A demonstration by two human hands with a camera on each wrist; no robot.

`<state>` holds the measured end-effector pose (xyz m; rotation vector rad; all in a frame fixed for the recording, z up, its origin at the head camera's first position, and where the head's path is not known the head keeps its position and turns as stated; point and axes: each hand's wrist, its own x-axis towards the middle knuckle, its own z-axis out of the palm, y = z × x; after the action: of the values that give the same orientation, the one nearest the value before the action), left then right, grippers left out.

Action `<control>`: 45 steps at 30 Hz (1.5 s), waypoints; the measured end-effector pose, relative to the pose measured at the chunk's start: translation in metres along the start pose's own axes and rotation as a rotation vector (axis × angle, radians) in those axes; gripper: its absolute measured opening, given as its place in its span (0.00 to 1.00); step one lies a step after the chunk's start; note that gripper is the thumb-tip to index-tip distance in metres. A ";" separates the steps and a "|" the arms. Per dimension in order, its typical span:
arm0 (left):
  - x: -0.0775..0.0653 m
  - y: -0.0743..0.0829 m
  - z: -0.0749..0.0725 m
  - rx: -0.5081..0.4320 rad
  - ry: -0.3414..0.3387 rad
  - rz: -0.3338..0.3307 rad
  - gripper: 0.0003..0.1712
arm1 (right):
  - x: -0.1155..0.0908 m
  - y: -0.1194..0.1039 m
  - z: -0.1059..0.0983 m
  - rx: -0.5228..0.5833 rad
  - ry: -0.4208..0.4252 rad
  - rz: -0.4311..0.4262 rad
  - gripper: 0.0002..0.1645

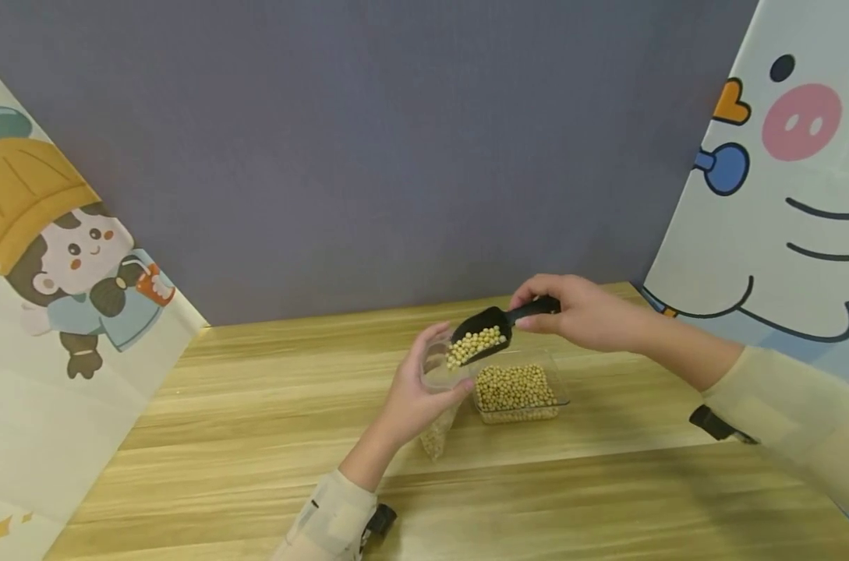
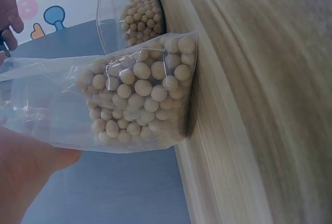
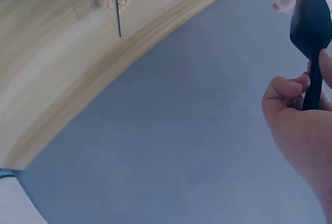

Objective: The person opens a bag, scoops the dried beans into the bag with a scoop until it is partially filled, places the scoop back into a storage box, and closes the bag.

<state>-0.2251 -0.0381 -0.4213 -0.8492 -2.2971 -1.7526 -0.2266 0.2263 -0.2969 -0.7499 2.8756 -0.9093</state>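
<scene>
My left hand [image 1: 408,399] holds a clear plastic bag [image 2: 46,97] by its upper part, with thumb and fingers around the opened mouth. Pale yellow beans [image 2: 148,92], like soybeans, fill the bag's lower end, which stands close to or on the wooden tabletop. My right hand [image 1: 585,313] grips the handle of a black scoop [image 1: 482,319]. Loaded with beans [image 1: 476,343], the scoop tips down to the left, its lip at the bag's mouth. Behind the scoop's back, much of the bag opening is hidden in the right wrist view.
Just right of the bag, a clear rectangular container [image 1: 563,403] of the same beans sits on the wooden table [image 1: 270,436]. A grey panel [image 1: 396,156] rises behind the table. Walls with cartoon pictures flank it on both sides.
</scene>
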 end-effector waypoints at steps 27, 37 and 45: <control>0.001 -0.010 -0.004 -0.069 0.002 0.037 0.46 | -0.029 0.090 -0.003 -0.085 0.148 0.124 0.15; -0.001 -0.012 -0.007 -0.083 0.001 0.028 0.46 | -0.030 0.109 0.032 -0.174 0.146 0.064 0.08; -0.001 -0.014 -0.005 -0.097 -0.011 0.013 0.47 | -0.026 0.110 0.046 -0.118 0.122 0.106 0.08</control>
<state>-0.2323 -0.0460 -0.4321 -0.8902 -2.2239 -1.8722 -0.2439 0.2923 -0.3982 -0.5615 3.0647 -0.8069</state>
